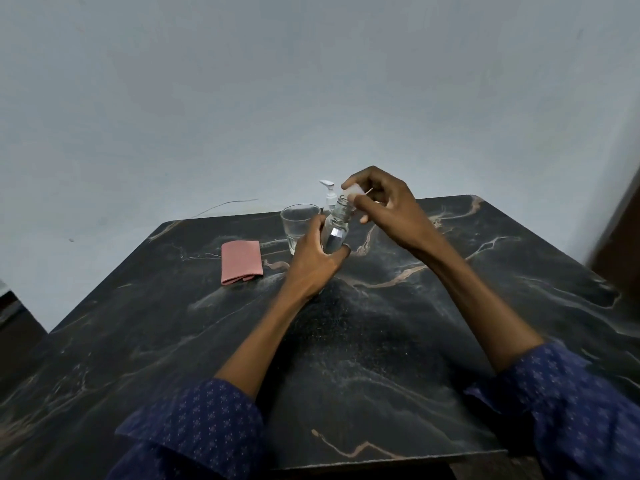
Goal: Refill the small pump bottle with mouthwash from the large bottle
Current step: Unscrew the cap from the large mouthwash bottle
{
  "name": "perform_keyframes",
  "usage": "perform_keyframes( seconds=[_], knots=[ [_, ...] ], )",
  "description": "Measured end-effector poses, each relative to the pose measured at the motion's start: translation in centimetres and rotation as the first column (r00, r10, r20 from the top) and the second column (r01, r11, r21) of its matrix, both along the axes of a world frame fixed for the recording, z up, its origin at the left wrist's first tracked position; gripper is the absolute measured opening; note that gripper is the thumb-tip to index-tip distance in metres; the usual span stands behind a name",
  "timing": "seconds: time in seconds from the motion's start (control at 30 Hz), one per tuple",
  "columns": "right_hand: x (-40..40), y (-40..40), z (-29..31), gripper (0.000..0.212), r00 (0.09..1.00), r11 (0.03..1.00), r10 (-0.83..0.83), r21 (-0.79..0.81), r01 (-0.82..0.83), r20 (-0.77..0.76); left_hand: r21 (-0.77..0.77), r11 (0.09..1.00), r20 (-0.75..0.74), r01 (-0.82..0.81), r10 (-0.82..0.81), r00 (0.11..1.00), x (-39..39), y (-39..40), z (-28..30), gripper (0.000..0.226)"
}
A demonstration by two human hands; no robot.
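Gripping the clear large bottle (335, 233) around its body above the dark marbled tabletop (381, 341), the left hand (313, 259) keeps it tilted while the right hand (381, 202) pinches its white cap (353, 192) just over the open neck, with the small pump bottle (329, 195) behind, beside a drinking glass (298, 225) and a folded pink cloth (241, 262).
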State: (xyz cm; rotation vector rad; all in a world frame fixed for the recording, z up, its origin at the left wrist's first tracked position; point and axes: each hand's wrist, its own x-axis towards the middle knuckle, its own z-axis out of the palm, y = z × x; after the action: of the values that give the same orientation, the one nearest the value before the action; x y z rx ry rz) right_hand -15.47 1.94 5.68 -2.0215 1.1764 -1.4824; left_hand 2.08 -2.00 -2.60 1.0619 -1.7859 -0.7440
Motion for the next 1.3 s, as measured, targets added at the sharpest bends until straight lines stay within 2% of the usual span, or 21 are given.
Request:
perform_keyframes(
  seconds=[0.13, 0.3, 0.37, 0.43, 0.53, 0.6, 0.7, 0.77, 0.83, 0.93, 1.03, 1.13, 1.3],
  knots=[
    [-0.5, -0.2, 0.0, 0.028, 0.974, 0.994, 0.084, 0.053, -0.097, 0.208, -0.028, 1.000, 0.003, -0.005, 0.005, 1.000, -0.1, 0.0, -0.2, 0.077],
    [-1.6, -0.7, -0.8, 0.020, 0.855, 0.933, 0.229, 0.147, -0.329, 0.465, -0.054, 0.998, 0.071, -0.043, 0.046, 0.996, -0.1, 0.3, 0.1, 0.083],
    [-2.2, -1.1, -1.3, 0.023, 0.798, 0.901, 0.265, 0.155, -0.405, 0.542, -0.062, 0.997, 0.072, -0.053, 0.057, 0.996, -0.2, 0.3, 0.1, 0.083],
    [-3.0, -1.5, -1.8, 0.028, 0.781, 0.883, 0.278, 0.172, -0.437, 0.559, -0.085, 0.994, 0.065, -0.067, 0.073, 0.995, -0.2, 0.2, 0.1, 0.077],
    [-4.6, -1.8, -2.4, 0.040, 0.856, 0.886, 0.258, 0.243, -0.394, 0.448, -0.111, 0.992, 0.063, -0.062, 0.069, 0.996, -0.1, -0.1, -0.1, 0.059],
    [-5.8, -1.9, -2.7, 0.039, 0.913, 0.898, 0.203, 0.305, -0.318, 0.354, -0.127, 0.991, 0.063, -0.050, 0.058, 0.996, -0.2, -0.2, -0.1, 0.055],
    [-7.4, -2.1, -3.4, 0.038, 0.935, 0.904, 0.107, 0.358, -0.233, 0.337, -0.130, 0.990, 0.033, -0.051, 0.056, 0.998, -0.7, 0.0, 0.0, 0.049],
    [-8.2, -2.2, -4.0, 0.037, 0.950, 0.917, -0.009, 0.382, -0.118, 0.313, -0.129, 0.991, -0.002, -0.041, 0.041, 0.999, -1.3, 0.1, 0.2, 0.048],
    [-8.8, -2.2, -4.6, 0.041, 0.967, 0.910, -0.148, 0.411, 0.051, 0.207, -0.144, 0.989, 0.001, -0.037, 0.037, 0.999, -2.2, 0.0, 0.4, 0.049],
    [-9.3, -2.3, -5.1, 0.051, 0.969, 0.875, -0.235, 0.452, 0.174, 0.082, -0.113, 0.993, -0.016, -0.033, 0.031, 0.999, -3.8, -0.1, 0.9, 0.051],
    [-9.4, -2.9, -5.4, 0.053, 0.944, 0.844, -0.329, 0.445, 0.299, -0.011, -0.067, 0.997, -0.026, -0.046, 0.044, 0.999, -5.8, -0.4, 1.4, 0.048],
    [-9.7, -3.8, -6.4, 0.050, 0.900, 0.781, -0.436, 0.493, 0.382, -0.007, -0.016, 0.999, -0.032, -0.028, 0.028, 0.999, -7.7, -1.1, 1.8, 0.045],
    [-10.4, -4.4, -7.3, 0.041, 0.865, 0.726, -0.498, 0.520, 0.450, -0.054, 0.032, 0.999, -0.042, 0.010, -0.009, 0.999, -9.9, -2.1, 2.2, 0.044]
  ],
)
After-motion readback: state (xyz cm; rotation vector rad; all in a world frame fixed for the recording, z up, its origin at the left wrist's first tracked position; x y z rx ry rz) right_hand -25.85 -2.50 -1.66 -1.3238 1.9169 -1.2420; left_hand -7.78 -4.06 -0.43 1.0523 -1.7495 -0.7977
